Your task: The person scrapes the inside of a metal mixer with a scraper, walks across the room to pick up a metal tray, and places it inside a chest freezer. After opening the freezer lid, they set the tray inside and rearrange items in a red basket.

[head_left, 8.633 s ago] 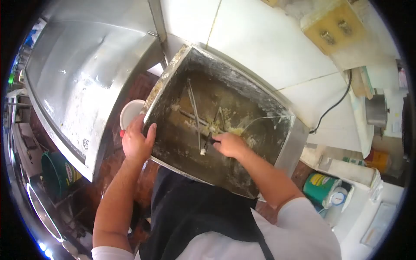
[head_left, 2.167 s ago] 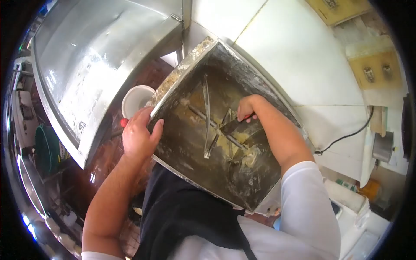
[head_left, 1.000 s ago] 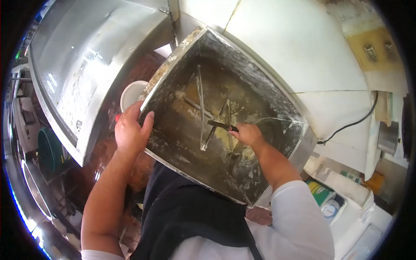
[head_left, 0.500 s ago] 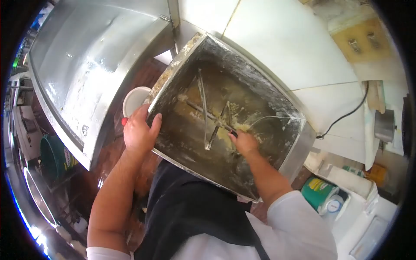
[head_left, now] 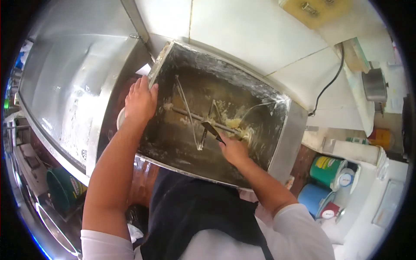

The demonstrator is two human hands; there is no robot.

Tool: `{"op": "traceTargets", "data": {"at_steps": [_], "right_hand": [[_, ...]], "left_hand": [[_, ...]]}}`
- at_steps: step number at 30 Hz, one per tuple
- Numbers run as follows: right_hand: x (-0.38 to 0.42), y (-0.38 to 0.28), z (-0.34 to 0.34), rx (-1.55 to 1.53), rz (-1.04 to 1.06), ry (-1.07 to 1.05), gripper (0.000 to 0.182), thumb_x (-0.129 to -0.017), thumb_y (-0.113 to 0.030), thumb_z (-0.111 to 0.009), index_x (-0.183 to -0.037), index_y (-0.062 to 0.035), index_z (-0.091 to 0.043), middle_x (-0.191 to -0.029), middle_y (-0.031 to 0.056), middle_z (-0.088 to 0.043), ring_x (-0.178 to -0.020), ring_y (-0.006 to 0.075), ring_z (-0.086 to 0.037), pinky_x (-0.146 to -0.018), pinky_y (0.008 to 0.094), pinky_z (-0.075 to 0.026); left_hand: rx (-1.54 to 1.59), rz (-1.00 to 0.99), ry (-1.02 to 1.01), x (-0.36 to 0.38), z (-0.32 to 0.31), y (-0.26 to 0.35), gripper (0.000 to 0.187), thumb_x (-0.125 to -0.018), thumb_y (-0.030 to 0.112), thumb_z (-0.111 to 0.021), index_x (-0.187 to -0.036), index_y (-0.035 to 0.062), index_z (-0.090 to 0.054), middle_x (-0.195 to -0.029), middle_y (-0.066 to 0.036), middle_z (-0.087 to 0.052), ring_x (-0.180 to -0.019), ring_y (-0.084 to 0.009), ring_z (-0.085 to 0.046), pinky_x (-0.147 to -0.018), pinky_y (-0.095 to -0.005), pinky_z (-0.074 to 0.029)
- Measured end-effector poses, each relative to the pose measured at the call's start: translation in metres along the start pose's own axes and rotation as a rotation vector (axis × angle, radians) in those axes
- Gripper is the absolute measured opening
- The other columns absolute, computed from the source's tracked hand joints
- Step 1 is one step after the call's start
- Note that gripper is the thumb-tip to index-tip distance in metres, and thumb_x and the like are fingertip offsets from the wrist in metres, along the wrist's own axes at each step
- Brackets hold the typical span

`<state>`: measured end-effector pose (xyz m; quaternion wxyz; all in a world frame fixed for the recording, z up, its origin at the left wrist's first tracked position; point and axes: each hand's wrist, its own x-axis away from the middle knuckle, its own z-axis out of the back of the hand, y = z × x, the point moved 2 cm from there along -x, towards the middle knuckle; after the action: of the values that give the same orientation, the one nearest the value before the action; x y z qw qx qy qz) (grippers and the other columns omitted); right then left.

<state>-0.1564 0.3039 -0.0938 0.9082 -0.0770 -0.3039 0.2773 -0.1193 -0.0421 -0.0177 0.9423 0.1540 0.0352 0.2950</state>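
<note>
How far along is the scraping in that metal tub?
Probably partway. The metal tub's near side shows only thin smears. In progress: the right hand holds a scraper by the shaft. Remaining: pale lumps around the shaft and whitish crust on the far wall.

Our left arm reaches forward, its hand [head_left: 141, 100] palm down with fingers together and thumb apart, while our right arm angles inward, its hand [head_left: 234, 151] closed with fingers curled.

Black apron [head_left: 199, 208] over white sleeves [head_left: 303, 221], green and blue buckets [head_left: 313, 197], yellowish residue [head_left: 234, 123], black cable [head_left: 331, 82].
</note>
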Motion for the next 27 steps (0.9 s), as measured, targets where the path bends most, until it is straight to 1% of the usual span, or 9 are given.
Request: {"op": "traceTargets", "data": {"at_steps": [5,10,11,13,16,20,22,26,27], "right_hand": [[-0.002,-0.004,-0.008,0.012,-0.061,-0.015,0.046,-0.095,-0.029,-0.053,-0.14,-0.0198,-0.05,-0.101,0.0184,-0.064,-0.084,0.038,-0.066,-0.074,0.0487,-0.054],[-0.011,-0.01,-0.014,0.082,-0.034,0.089,0.044,-0.092,-0.03,-0.056,-0.136,-0.0223,-0.053,-0.092,0.0173,-0.066,-0.079,0.0381,-0.067,-0.068,0.0504,-0.054],[-0.014,-0.009,-0.011,0.087,-0.031,0.089,0.044,-0.092,-0.03,-0.056,-0.136,-0.0223,-0.053,-0.092,0.0173,-0.066,-0.079,0.0381,-0.067,-0.068,0.0504,-0.054],[-0.017,-0.012,0.004,0.086,0.009,-0.03,0.048,-0.095,-0.027,-0.05,-0.141,-0.0141,-0.048,-0.104,0.0201,-0.063,-0.081,0.0374,-0.067,-0.071,0.0497,-0.054],[-0.02,-0.006,-0.007,0.25,0.039,-0.058,0.049,-0.094,-0.027,-0.052,-0.141,-0.0131,-0.048,-0.101,0.021,-0.064,-0.081,0.0375,-0.067,-0.072,0.0495,-0.054],[-0.006,-0.008,-0.012,0.218,0.045,-0.015,0.048,-0.093,-0.022,-0.052,-0.141,-0.0124,-0.048,-0.1,0.021,-0.063,-0.08,0.0371,-0.067,-0.072,0.0478,-0.055],[-0.003,-0.01,-0.022,-0.039,0.005,0.119,0.048,-0.094,-0.021,-0.052,-0.141,-0.0127,-0.048,-0.098,0.0201,-0.062,-0.079,0.0372,-0.067,-0.07,0.0472,-0.055],[-0.006,-0.001,-0.025,0.012,0.024,0.103,0.047,-0.095,-0.024,-0.051,-0.141,-0.0137,-0.048,-0.097,0.0208,-0.062,-0.079,0.0384,-0.066,-0.07,0.0481,-0.054],[-0.007,0.001,-0.025,0.061,0.003,0.059,0.046,-0.095,-0.028,-0.052,-0.14,-0.0183,-0.049,-0.101,0.0208,-0.062,-0.081,0.0399,-0.066,-0.072,0.0492,-0.054]], "left_hand": [[0.06,0.043,-0.007,-0.005,-0.006,-0.003,0.05,-0.1,0.038,-0.047,-0.132,0.0,-0.049,-0.135,-0.017,-0.054,-0.128,-0.0354,-0.048,-0.104,-0.0469,-0.04],[0.07,0.041,-0.024,-0.006,-0.004,-0.003,0.048,-0.1,0.038,-0.047,-0.132,0.0013,-0.051,-0.134,-0.017,-0.055,-0.127,-0.0357,-0.049,-0.104,-0.047,-0.04],[0.079,0.034,-0.029,-0.006,-0.004,-0.004,0.048,-0.1,0.038,-0.047,-0.132,0.002,-0.051,-0.134,-0.017,-0.055,-0.127,-0.0356,-0.049,-0.104,-0.0469,-0.04],[0.088,0.048,-0.036,-0.004,0.001,-0.001,0.048,-0.1,0.038,-0.047,-0.132,0.0023,-0.051,-0.133,-0.017,-0.055,-0.126,-0.0354,-0.049,-0.104,-0.0466,-0.04],[0.104,0.048,-0.035,-0.004,0.0,0.001,0.047,-0.1,0.037,-0.047,-0.131,0.0026,-0.052,-0.132,-0.018,-0.056,-0.125,-0.0351,-0.05,-0.104,-0.0462,-0.041],[0.109,0.053,-0.012,-0.002,0.001,0.001,0.047,-0.1,0.037,-0.047,-0.131,0.0027,-0.053,-0.13,-0.018,-0.057,-0.124,-0.0352,-0.051,-0.103,-0.046,-0.041],[0.106,0.06,-0.013,-0.004,0.001,0.0,0.047,-0.099,0.037,-0.047,-0.13,0.0026,-0.053,-0.13,-0.018,-0.058,-0.124,-0.0354,-0.052,-0.103,-0.046,-0.041],[0.11,0.051,-0.017,-0.004,-0.003,-0.002,0.048,-0.099,0.038,-0.046,-0.13,0.0022,-0.054,-0.13,-0.018,-0.058,-0.123,-0.036,-0.052,-0.102,-0.046,-0.041],[0.11,0.048,-0.016,-0.005,-0.002,-0.002,0.048,-0.099,0.038,-0.046,-0.13,0.0022,-0.054,-0.13,-0.018,-0.058,-0.123,-0.036,-0.052,-0.102,-0.046,-0.041]]}}
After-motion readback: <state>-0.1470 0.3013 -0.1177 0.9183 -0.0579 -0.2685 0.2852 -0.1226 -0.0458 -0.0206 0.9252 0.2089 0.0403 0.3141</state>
